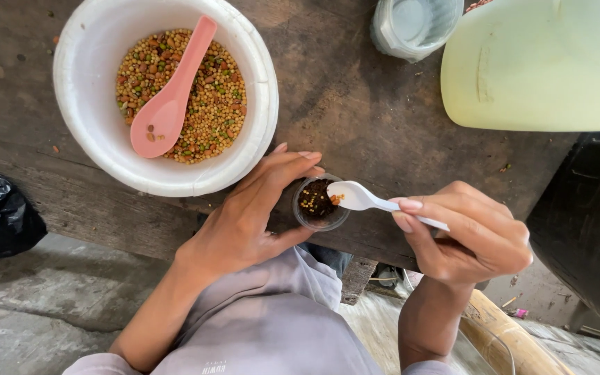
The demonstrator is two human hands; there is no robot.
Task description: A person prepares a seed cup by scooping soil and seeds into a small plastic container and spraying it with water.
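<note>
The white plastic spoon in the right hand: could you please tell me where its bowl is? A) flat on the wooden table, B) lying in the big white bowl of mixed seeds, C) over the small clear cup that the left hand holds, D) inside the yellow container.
C: the white plastic spoon, in the grip of the right hand, has its bowl over the rim of the small clear cup, which the left hand holds.

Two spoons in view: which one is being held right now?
The white spoon, pinched in the right hand over the small cup that the left hand steadies. The pink spoon lies untouched in the white bowl of seeds.
</note>
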